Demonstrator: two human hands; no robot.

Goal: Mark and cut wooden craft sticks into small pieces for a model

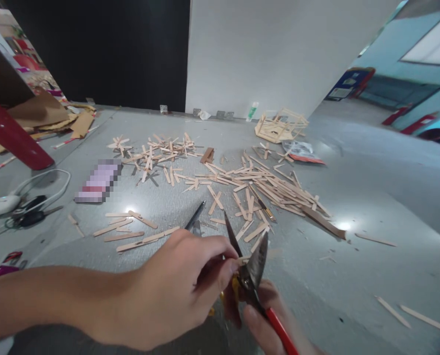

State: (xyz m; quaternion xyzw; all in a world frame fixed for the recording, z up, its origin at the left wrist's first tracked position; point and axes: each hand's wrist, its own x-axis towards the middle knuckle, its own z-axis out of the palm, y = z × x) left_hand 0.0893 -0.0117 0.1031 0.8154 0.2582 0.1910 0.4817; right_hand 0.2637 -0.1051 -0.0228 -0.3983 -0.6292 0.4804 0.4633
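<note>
My left hand (183,281) is closed, thumb and forefinger pinching a thin wooden craft stick (243,260). The stick's end lies between the parted blades of the snips (256,264), which point away from me. My right hand (266,315) is wrapped around the red handles of the snips, just right of my left hand. Beyond my hands a pile of craft sticks (275,187) spreads over the grey table, with a paintbrush (263,204) among them. A dark pointed tool (195,215) lies just past my left hand, partly hidden by it.
A phone (98,182), keys (35,217) with a white cable, and a red post (16,135) stand or lie at left. Crossed stick pieces (168,148) lie farther back. A small stick-built frame (281,127) and a plastic packet (302,153) sit back right, near a white panel (264,54).
</note>
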